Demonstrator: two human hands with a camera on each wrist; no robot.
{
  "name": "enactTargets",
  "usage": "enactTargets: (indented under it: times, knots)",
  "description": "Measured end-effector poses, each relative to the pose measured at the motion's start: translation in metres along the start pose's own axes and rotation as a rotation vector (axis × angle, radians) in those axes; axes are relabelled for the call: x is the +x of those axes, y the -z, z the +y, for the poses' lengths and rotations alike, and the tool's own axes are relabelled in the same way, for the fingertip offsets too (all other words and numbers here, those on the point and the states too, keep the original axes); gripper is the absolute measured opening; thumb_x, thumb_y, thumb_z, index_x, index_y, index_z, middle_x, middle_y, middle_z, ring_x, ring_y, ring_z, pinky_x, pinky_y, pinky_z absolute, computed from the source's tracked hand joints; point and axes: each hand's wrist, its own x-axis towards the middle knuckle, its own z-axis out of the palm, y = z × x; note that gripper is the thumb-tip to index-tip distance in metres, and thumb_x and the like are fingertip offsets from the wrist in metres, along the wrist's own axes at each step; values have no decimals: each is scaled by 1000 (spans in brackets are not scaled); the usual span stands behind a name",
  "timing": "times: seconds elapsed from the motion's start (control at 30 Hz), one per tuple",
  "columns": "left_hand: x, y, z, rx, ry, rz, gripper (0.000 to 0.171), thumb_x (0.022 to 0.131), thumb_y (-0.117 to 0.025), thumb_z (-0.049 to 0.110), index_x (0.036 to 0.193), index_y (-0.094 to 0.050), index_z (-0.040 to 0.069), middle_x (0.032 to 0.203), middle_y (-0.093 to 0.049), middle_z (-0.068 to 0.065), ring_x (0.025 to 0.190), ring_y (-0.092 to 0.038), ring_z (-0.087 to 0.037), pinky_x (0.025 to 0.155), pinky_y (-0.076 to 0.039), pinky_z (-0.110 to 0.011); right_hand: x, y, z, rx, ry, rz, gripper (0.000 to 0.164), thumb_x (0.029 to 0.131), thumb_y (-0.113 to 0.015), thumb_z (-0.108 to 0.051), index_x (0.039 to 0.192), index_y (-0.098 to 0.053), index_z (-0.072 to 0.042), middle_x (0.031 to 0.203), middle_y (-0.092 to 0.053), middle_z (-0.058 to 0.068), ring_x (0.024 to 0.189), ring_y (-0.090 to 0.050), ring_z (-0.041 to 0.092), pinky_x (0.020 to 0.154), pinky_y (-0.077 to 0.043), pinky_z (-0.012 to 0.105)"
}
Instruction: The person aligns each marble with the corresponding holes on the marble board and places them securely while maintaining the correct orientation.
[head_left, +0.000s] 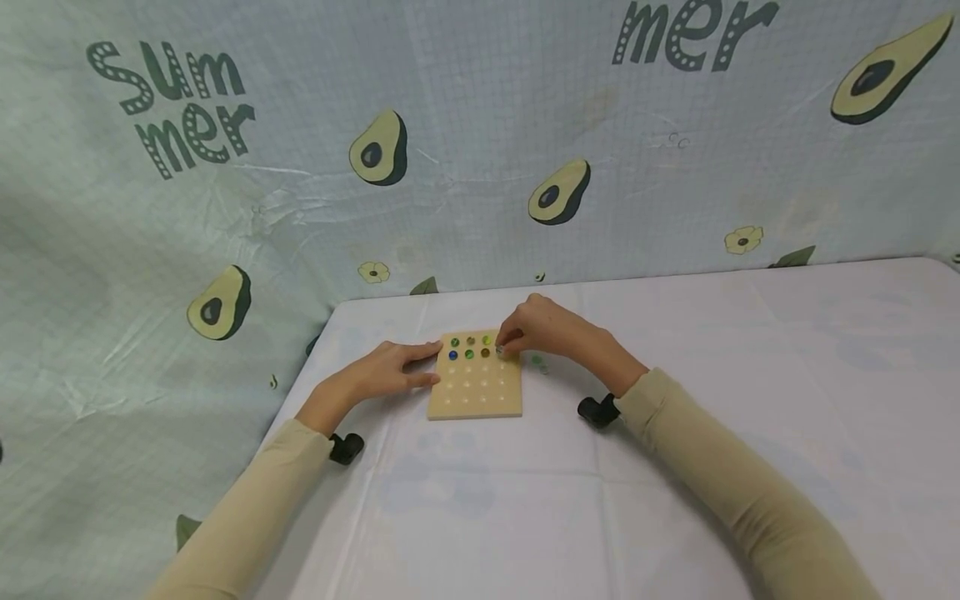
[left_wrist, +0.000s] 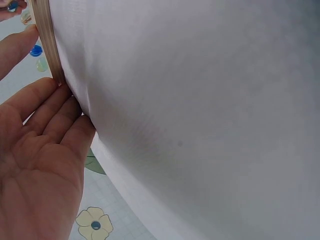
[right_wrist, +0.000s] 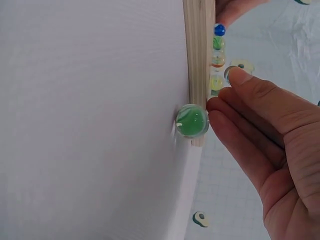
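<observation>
A square wooden board (head_left: 476,403) with rows of round hollows lies on the table. Glass marbles fill hollows in its two far rows, among them a blue marble (head_left: 453,355) and several green and amber ones. My left hand (head_left: 386,369) has its thumb and fingers spread against the board's left edge. Over the right end of the second row, my right hand (head_left: 551,327) pinches a clear glass marble (right_wrist: 229,74) between thumb and fingertips. Just right of the board rests a loose green marble (right_wrist: 192,121), close to that hand's lower fingers.
A white cloth (head_left: 487,517) covers the table, with folds running across it. Behind and to the left hangs a pale curtain (head_left: 465,100) printed with avocados and lettering. Black wrist cameras sit under both forearms.
</observation>
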Motion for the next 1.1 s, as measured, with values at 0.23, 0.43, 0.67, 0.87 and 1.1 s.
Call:
enactTargets:
  times: [0.23, 0.43, 0.67, 0.87, 1.1]
  knots:
    - [-1, -1, 2, -6, 2, 2, 71, 100, -64, 45, 158, -37, 13, 160, -38, -12, 147, -35, -35, 117, -34, -53, 2, 1, 1, 36, -64, -15, 17, 88, -82, -19, 102, -83, -11, 95, -79, -2, 81, -69, 3, 76, -57, 23]
    - [1, -1, 1, -14, 0, 8, 71, 100, -64, 44, 158, -37, 14, 160, -39, -11, 147, -36, -34, 117, -34, -53, 4, 3, 1, 61, -91, -31, 16, 87, -83, -18, 102, -83, -12, 97, -79, -1, 86, -71, 6, 78, -58, 24]
    - [2, -1, 0, 0, -2, 8, 71, 100, -63, 45, 158, -38, 13, 160, -39, -12, 147, -35, -35, 117, -33, -53, 6, 4, 1, 64, -102, -34, 15, 87, -83, -17, 101, -83, -12, 95, -79, -2, 85, -71, 5, 77, -58, 24]
    - [1, -2, 0, 1, 2, 8, 71, 100, -63, 45, 158, -37, 14, 160, -39, -12, 147, -37, -35, 117, -34, -54, 6, 3, 2, 64, -121, -33, 16, 86, -84, -17, 101, -83, -12, 95, -79, -2, 86, -72, 6, 77, -58, 24]
    - [2, -2, 0, -1, 0, 8, 71, 100, -63, 45, 158, -37, 14, 160, -39, -12, 147, -36, -35, 117, -34, -54, 7, 3, 3, 51, -131, -34, 15, 86, -84, -18, 100, -83, -14, 93, -78, -3, 84, -71, 6, 77, -57, 25]
